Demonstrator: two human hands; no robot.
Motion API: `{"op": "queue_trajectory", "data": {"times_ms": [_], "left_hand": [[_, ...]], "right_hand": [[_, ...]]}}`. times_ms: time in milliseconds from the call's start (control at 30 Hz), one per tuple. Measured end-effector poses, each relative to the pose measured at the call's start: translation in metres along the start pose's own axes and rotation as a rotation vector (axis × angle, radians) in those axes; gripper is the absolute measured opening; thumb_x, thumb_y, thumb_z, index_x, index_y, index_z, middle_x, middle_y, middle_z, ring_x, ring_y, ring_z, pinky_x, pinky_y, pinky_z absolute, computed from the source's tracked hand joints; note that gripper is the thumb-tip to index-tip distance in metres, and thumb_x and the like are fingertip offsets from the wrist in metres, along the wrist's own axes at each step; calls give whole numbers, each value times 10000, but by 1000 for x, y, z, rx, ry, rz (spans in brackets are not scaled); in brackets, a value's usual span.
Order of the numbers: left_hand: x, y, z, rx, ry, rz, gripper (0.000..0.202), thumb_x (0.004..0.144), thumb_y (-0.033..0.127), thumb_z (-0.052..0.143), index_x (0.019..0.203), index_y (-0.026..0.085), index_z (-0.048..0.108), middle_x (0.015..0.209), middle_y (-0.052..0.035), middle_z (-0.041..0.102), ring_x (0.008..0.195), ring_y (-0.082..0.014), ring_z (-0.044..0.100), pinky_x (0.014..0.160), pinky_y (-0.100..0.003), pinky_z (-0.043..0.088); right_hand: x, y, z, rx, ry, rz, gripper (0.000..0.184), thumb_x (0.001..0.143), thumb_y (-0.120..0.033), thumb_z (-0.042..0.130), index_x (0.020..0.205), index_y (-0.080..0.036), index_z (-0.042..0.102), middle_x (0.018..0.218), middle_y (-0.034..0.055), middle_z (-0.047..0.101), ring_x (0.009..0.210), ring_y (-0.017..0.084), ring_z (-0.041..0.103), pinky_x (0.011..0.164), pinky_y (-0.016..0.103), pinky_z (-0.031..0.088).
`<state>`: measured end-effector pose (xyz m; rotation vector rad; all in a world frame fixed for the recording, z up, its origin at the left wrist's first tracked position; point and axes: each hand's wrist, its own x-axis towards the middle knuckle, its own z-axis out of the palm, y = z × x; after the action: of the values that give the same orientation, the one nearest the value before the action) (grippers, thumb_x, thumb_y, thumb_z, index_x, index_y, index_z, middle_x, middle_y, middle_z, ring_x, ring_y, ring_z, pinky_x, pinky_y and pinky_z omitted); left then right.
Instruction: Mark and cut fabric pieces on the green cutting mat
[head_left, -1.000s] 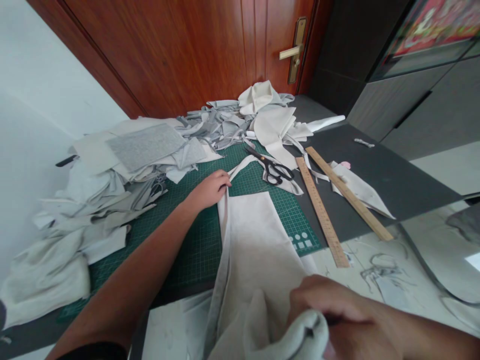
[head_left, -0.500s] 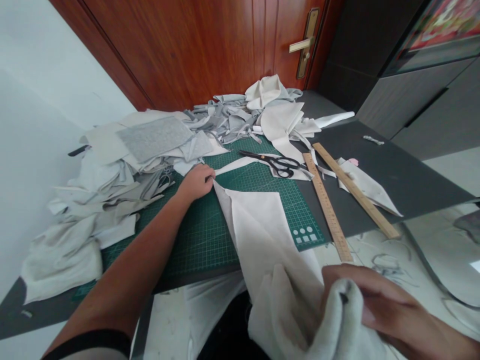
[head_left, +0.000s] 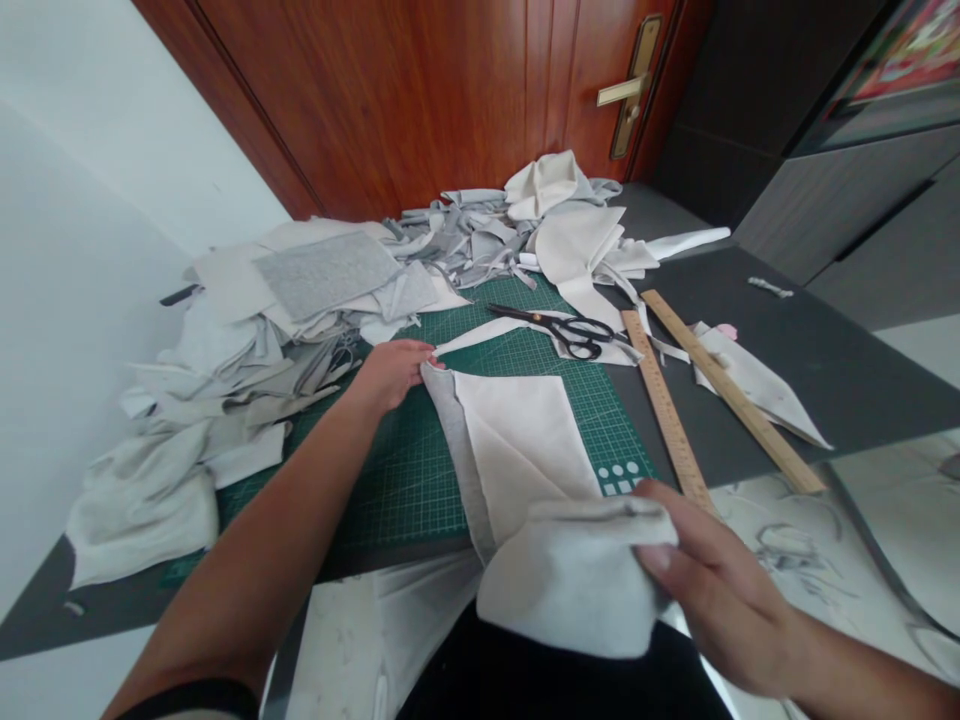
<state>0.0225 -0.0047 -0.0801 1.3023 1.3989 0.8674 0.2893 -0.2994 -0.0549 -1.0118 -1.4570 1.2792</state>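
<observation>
A long piece of off-white fabric (head_left: 525, 430) with a greyish underside lies on the green cutting mat (head_left: 409, 480) and hangs over the table's front edge. My left hand (head_left: 401, 370) pinches its far left corner on the mat. At the near end, my right hand (head_left: 712, 580) grips a folded-over edge between thumb and fingers, and a flap droops below it over my lap. Just beyond the fabric lie black-handled scissors (head_left: 574, 330) on a narrow off-white scrap. What the left fingertips press against is partly hidden.
Fabric scraps (head_left: 247, 370) are heaped at the left, and more cuttings (head_left: 480, 235) lie at the back against the wooden door (head_left: 420, 90). To the right, a wooden ruler (head_left: 664, 410) and a wooden strip (head_left: 727, 390) jut past the dark table's (head_left: 810, 350) front edge.
My right hand has moved slightly up and left, and the fabric's near end now folds into a drooping flap. My left hand stays at the corner. The view has shifted a little.
</observation>
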Motion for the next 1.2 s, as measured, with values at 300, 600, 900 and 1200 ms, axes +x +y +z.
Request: {"op": "queue_trajectory", "data": {"times_ms": [300, 600, 900, 1200], "left_hand": [[-9, -9, -19, 124, 22, 57, 228, 628, 375, 800, 704, 184, 700, 628, -2, 647, 583, -141, 525, 544, -248, 377], [-5, -25, -30, 315, 154, 235, 222, 706, 391, 763, 762, 176, 758, 741, -26, 737, 692, -171, 604, 679, -280, 417], [-9, -26, -27, 299, 179, 287, 221, 707, 372, 767, 794, 170, 787, 707, -20, 729, 651, -164, 590, 632, -272, 402], [-13, -21, -42, 530, 125, 309, 173, 786, 344, 702, 802, 180, 756, 707, -20, 712, 648, -169, 594, 629, -274, 404]], "right_hand": [[57, -2, 12, 2, 365, -46, 269, 1024, -505, 464, 1026, -272, 598, 822, 55, 577, 727, 219, 530, 631, 323, 472], [104, 32, 11, -112, 369, 222, 277, 947, -501, 562, 887, -232, 592, 819, 15, 611, 802, 204, 547, 752, 320, 463], [118, 49, 1, -46, 248, 326, 326, 900, -519, 581, 969, -203, 620, 900, 25, 676, 807, 203, 588, 727, 325, 455], [97, 40, -1, -589, 176, 17, 250, 986, -418, 563, 818, -238, 517, 697, -23, 565, 639, 158, 525, 604, 299, 379]]}}
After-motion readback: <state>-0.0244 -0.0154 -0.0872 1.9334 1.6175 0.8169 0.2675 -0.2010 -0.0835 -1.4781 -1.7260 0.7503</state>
